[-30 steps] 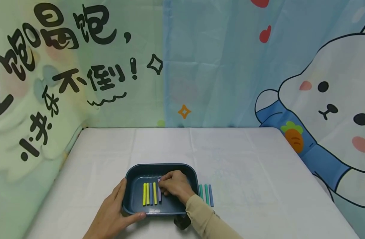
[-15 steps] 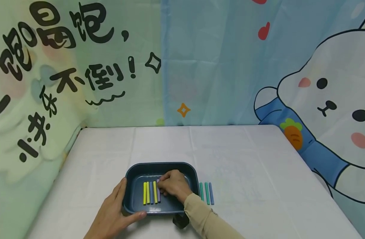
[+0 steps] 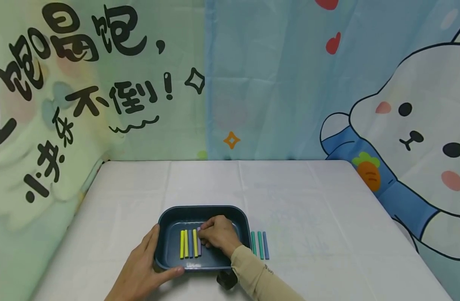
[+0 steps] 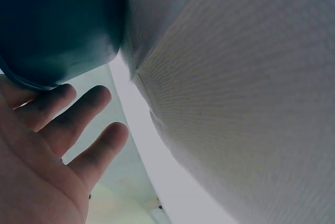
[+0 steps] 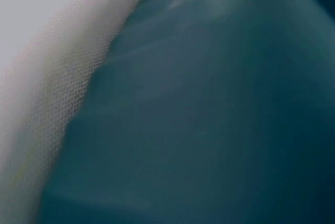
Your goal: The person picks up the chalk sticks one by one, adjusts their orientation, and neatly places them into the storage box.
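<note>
A dark blue tray (image 3: pixel 211 264) stands near the front of the white table in the head view. My left hand (image 3: pixel 139 263) rests against its left side, fingers fairly straight along the wall and thumb at the front rim. The left wrist view shows that hand's spread fingers (image 4: pixel 86 111) by the tray wall (image 4: pixel 63 30). Inside the tray my right hand (image 3: pixel 220 234) pinches the upper part of a purple chalk stick (image 3: pixel 199 247). It stands beside a row of yellow chalk sticks (image 3: pixel 182 244) and one blue stick (image 3: pixel 190 244). The right wrist view shows only the tray's outer wall (image 5: pixel 199 103).
Two green chalk sticks (image 3: pixel 260 246) and a blue chalk stick (image 3: pixel 266 246) lie on the white tablecloth (image 3: pixel 309 234) just right of the tray. A small black object (image 3: pixel 227 280) sits under my right wrist. A printed cloth (image 3: pixel 252 83) hangs behind the table.
The purple chalk stick has shifted slightly left, closer to the neighbouring yellow one, with my right hand still pinching it. My left hand and the tray stay in place.
</note>
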A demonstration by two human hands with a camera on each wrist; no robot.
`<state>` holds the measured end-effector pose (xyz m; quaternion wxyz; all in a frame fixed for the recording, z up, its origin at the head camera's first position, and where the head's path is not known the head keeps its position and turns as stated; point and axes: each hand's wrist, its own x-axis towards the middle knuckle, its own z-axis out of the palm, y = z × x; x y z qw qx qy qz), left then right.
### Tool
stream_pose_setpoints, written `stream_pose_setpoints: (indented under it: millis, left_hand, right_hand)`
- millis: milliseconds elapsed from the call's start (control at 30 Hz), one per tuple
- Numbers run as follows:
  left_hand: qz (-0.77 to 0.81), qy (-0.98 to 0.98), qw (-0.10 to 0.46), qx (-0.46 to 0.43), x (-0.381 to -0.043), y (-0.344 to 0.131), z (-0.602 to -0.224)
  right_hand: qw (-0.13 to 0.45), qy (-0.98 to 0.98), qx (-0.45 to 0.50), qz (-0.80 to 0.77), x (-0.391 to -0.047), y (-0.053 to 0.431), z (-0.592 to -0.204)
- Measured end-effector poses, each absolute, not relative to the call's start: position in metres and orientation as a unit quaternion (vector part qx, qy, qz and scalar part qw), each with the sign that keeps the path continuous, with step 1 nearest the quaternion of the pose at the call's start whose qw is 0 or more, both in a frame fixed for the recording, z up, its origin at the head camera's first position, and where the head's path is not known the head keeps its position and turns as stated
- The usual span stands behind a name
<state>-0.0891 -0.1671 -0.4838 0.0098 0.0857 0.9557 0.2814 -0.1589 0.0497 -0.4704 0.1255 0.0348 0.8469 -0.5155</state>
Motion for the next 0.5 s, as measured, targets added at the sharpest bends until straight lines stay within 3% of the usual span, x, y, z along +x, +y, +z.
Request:
stream_pose_setpoints:
  millis: [300,500]
  left_hand:
    - [0.275,0.955,-0.028,0.106,-0.0885,-0.1686,-0.4870]
    - [0.269,0.957,-0.022,0.104,-0.0887,-0.1685,-0.4863]
  right_hand:
    - [0.122,0.846,0.036,-0.518,-0.1584,0.0503,-0.4699]
    - [0.126,0.849,0.036,-0.511,-0.1575,0.0498,-0.4685]
